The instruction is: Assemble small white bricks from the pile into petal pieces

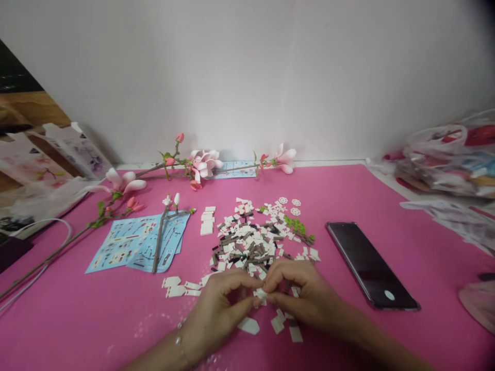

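Note:
Fingertips of both my hands meet around a small white building-block piece point(260, 294) low in the middle of the view. My left hand point(224, 299) pinches it from the left, thumb below and index finger above. My right hand point(296, 288) pinches it from the right in the same way. How the piece is made up is partly hidden by the fingers. Just beyond my hands spreads a heap of loose white, brown and black blocks point(251, 239). Flat white pieces point(249, 325) lie below and between my hands, with more white plates point(176, 286) off to the left.
A dark phone point(371, 265) lies on the pink table point(325, 196) at right. Blue instruction sheets point(116, 242) with a short brick branch point(159, 239) are at left. Pink brick-flower branches point(204, 164) lie along the wall. Plastic bags point(444, 154) crowd the right edge, boxes point(38, 154) the left.

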A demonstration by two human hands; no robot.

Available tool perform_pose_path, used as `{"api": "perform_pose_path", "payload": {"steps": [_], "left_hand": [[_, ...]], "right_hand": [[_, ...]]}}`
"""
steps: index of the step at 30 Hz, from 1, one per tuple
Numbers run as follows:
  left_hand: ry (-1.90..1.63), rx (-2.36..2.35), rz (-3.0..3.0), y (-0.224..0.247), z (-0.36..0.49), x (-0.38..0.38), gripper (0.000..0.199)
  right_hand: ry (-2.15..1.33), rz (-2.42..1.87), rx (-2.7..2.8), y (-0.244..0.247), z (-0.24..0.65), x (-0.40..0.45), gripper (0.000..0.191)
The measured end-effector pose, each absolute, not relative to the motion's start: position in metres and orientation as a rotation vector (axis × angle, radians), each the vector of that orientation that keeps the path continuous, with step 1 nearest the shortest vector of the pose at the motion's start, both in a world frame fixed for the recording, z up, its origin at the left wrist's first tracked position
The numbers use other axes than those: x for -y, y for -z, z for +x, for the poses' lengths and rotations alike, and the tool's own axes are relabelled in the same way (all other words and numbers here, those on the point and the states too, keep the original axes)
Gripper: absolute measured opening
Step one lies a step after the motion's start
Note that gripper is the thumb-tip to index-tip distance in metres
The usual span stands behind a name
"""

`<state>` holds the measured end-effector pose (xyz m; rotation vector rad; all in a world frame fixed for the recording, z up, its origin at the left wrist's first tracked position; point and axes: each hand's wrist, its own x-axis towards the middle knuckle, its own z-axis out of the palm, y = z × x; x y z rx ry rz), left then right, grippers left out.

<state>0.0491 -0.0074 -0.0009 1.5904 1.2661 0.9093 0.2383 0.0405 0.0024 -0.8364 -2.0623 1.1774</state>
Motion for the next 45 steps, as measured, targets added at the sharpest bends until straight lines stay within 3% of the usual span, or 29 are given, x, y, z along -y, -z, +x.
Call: {"api": "perform_pose_path", "payload": {"steps": [7,16,34,45], "left_hand": [[-0.917,-1.226,1.654,-0.002,0.049,0.007,0.014],[-1.057,-1.193,1.815,0.004,0.046,0.012,0.009],[-1.091,-1.193,1.904,0.005,0.044,0.010,0.008],[-1.059,-1.093,2.080,-0.001,0.039,0.013,0.014]], "right_hand": [[-1.107,-0.833,2.077,0.001,0.235,-0.037,0.005],[-1.261,-0.951,2.008,0.004,0.232,-0.035,0.006],[-0.851,-0.665,2.128,0.007,0.232,-0.034,0.008],[-0.775,-0.598,2.158,0.000,0.234,-0.034,0.015]]}}
